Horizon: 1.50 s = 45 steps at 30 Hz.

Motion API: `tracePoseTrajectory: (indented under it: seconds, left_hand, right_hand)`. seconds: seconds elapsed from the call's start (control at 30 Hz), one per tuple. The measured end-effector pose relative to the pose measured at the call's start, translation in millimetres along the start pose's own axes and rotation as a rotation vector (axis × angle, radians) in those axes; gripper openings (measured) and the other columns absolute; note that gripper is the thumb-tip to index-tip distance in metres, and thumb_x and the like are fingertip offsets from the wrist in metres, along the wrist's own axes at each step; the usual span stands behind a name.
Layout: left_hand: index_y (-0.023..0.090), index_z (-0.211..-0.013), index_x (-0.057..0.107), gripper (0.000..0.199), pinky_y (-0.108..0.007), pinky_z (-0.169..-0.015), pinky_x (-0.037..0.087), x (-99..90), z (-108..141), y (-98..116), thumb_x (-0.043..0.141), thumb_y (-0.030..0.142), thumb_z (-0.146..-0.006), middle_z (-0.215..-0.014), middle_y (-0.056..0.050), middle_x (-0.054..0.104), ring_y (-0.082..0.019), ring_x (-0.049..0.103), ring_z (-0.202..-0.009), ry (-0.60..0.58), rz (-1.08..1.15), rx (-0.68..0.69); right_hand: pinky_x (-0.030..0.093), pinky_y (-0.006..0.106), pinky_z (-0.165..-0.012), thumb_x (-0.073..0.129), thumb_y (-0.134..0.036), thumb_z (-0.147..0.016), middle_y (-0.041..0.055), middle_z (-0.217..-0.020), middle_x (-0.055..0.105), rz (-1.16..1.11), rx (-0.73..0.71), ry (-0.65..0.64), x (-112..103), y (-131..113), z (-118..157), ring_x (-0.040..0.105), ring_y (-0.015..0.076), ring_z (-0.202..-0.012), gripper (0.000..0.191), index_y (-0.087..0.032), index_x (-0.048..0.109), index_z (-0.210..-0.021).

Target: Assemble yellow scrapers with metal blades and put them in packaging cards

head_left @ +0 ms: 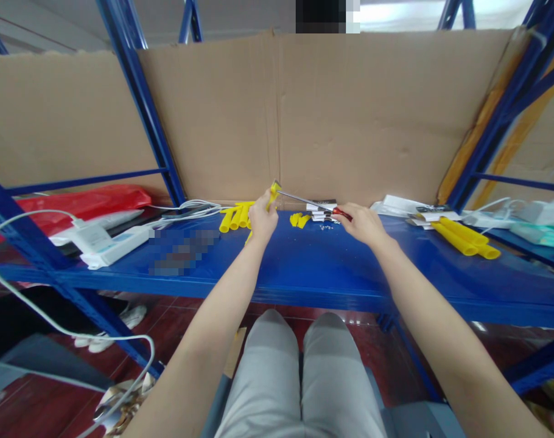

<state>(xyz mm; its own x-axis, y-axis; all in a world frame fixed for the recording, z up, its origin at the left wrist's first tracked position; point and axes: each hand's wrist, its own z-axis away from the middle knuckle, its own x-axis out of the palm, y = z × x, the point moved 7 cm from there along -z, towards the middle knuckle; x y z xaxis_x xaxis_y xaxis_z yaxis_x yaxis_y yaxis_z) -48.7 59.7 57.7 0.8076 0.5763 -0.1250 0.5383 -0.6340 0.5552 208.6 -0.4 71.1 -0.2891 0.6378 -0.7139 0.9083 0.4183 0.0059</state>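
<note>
My left hand (263, 220) is closed around a yellow-handled tool (274, 188) with a small head at its top, held upright above the blue shelf; its exact kind is unclear. A screwdriver (307, 200) with a red handle lies in my closed right hand (363, 224). Its metal shaft points left, with the tip at or very near the yellow head; contact is too small to tell. Between my hands are small yellow pieces (299, 220), tiny pale bits (326, 227) and a stack of black-and-white packets (321, 208). Several yellow tubes (235, 218) lie beside my left hand.
More yellow tubes (464, 236) lie on the blue shelf (322, 267) at right, near white packets (393, 205). A white power strip (117, 245) with cables and a red bag (98, 207) occupy the left. Cardboard (350, 115) stands behind, between blue posts (142, 103).
</note>
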Motion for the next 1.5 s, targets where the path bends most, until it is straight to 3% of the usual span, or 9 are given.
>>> tracePoseTrajectory:
  seconds: [0.23, 0.33, 0.5, 0.73, 0.87, 1.07, 1.33, 1.5]
  left_hand:
    - [0.019, -0.115, 0.07, 0.039, -0.042, -0.111, 0.04, -0.9, 1.4, 2.1, 0.06, 0.008, -0.08, -0.115, -0.01, 0.072, -0.027, 0.059, -0.122, 0.021, -0.015, 0.005]
    - [0.02, -0.116, 0.07, 0.037, -0.041, -0.11, 0.04, -0.8, 1.7, 2.5, 0.059, 0.01, -0.081, -0.116, -0.01, 0.072, -0.026, 0.059, -0.122, 0.025, -0.018, 0.012]
    - [0.018, -0.119, 0.068, 0.039, -0.04, -0.11, 0.04, 0.1, 0.6, 1.4, 0.059, 0.011, -0.082, -0.118, -0.011, 0.071, -0.027, 0.057, -0.124, -0.002, -0.028, 0.003]
    - [0.016, -0.117, 0.068, 0.038, -0.042, -0.109, 0.041, 1.2, 0.5, -0.5, 0.058, 0.011, -0.081, -0.116, -0.012, 0.071, -0.028, 0.06, -0.121, 0.005, -0.039, 0.021]
    - [0.018, -0.117, 0.068, 0.037, -0.042, -0.108, 0.043, 2.4, 0.4, -2.1, 0.058, 0.013, -0.082, -0.113, -0.011, 0.072, -0.028, 0.061, -0.12, 0.012, -0.032, 0.057]
    - [0.016, -0.117, 0.066, 0.036, -0.046, -0.108, 0.042, 3.0, -0.9, -3.2, 0.056, 0.015, -0.083, -0.114, -0.014, 0.07, -0.029, 0.061, -0.118, 0.017, -0.059, 0.081]
    - [0.021, -0.118, 0.062, 0.03, -0.041, -0.102, 0.047, 6.5, 0.2, -3.2, 0.053, 0.023, -0.089, -0.112, -0.01, 0.068, -0.025, 0.062, -0.114, -0.007, 0.002, 0.157]
    - [0.019, -0.119, 0.061, 0.031, -0.042, -0.102, 0.047, 6.4, -0.1, -3.9, 0.054, 0.021, -0.088, -0.112, -0.012, 0.067, -0.027, 0.062, -0.114, -0.006, 0.0, 0.151]
  right_hand:
    - [0.04, 0.03, -0.062, 0.059, -0.039, -0.087, 0.0075, -0.091, 0.073, -0.033, 0.074, 0.005, 0.0, 5.0, -0.5, 0.067, 0.0261, -0.082, 0.025, -0.023, 0.061, -0.106]
    - [0.04, 0.029, -0.062, 0.054, -0.037, -0.089, 0.0075, -0.091, 0.072, -0.027, 0.045, 0.019, -2.0, 3.2, -0.3, 0.067, 0.0256, -0.083, 0.018, -0.024, 0.062, -0.1]
    - [0.041, 0.031, -0.065, 0.048, -0.037, -0.093, 0.0111, -0.098, 0.072, -0.016, 0.03, 0.0, -2.2, -1.7, -0.4, 0.066, 0.0266, -0.088, 0.023, -0.022, 0.064, -0.098]
    - [0.039, 0.028, -0.062, 0.061, -0.037, -0.085, 0.0068, -0.092, 0.072, -0.069, 0.069, 0.003, 1.6, 4.8, -1.0, 0.066, 0.0246, -0.082, 0.022, -0.023, 0.06, -0.102]
    - [0.036, 0.028, -0.061, 0.056, -0.034, -0.088, 0.0072, -0.092, 0.072, -0.037, 0.022, 0.038, -0.9, 2.9, -0.9, 0.065, 0.0236, -0.082, 0.015, -0.023, 0.061, -0.096]
    - [0.037, 0.03, -0.063, 0.048, -0.036, -0.093, 0.0105, -0.095, 0.072, -0.016, 0.016, 0.0, -2.7, -4.1, -0.2, 0.066, 0.025, -0.085, 0.022, -0.021, 0.064, -0.096]
    - [0.035, 0.028, -0.059, 0.057, -0.035, -0.086, 0.0059, -0.084, 0.072, -0.021, 0.069, -0.003, 0.1, 3.7, -0.2, 0.065, 0.0236, -0.074, 0.017, -0.023, 0.06, -0.098]
    - [0.036, 0.029, -0.062, 0.055, -0.036, -0.089, 0.0085, -0.09, 0.072, -0.015, 0.011, -0.001, -1.7, -1.0, 0.5, 0.066, 0.0246, -0.082, 0.016, -0.022, 0.062, -0.092]
